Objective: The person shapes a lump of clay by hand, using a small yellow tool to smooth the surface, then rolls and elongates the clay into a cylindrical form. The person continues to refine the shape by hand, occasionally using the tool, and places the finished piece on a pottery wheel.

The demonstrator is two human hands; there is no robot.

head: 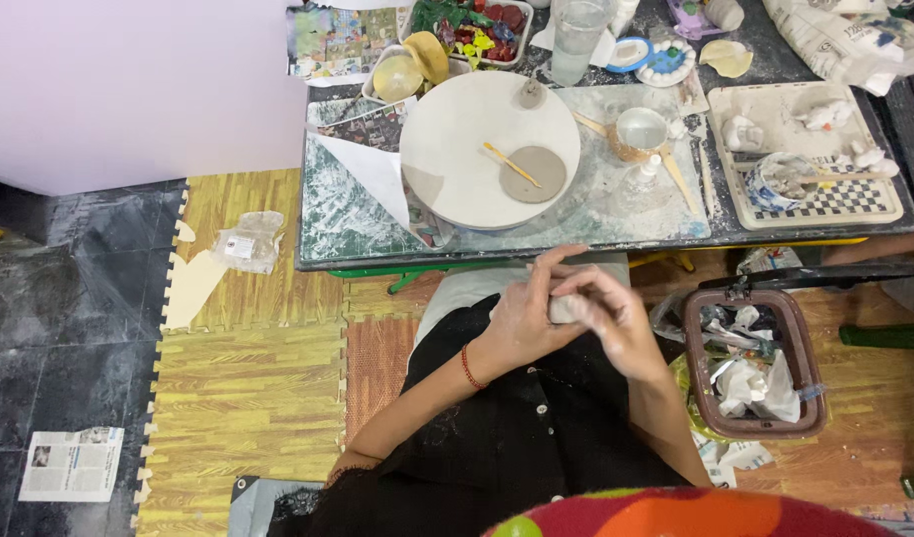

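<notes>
I hold a small grey lump of clay (564,306) between my two hands, above my lap and just in front of the table (323,261) edge; my left hand (525,316) wraps around it from the left side, with the fingers (556,261) curled over its top; my right hand (621,320) presses on it from the right, the fingers bent and closed against the clay, so both hands are clasped on the same lump; only a little part of the clay shows between them, and its full shape I cannot tell. On my left wrist there is a red bracelet (468,368); I wear black clothes. On the table before me lies a round white board (467,149); a flat grey clay disc (534,174) rests on it, and a thin yellow stick (511,164) lies across the disc edge. To the right of the board stands a small bowl (642,129); further right is a tray (880,204) with a checkered border, holding white clay pieces and a cup (780,181). A tall clear glass (577,40) stands behind the board. On the floor at my right side is a brown bin (698,358) full of crumpled paper; a newspaper (71,464) lies far to the left on the floor.
</notes>
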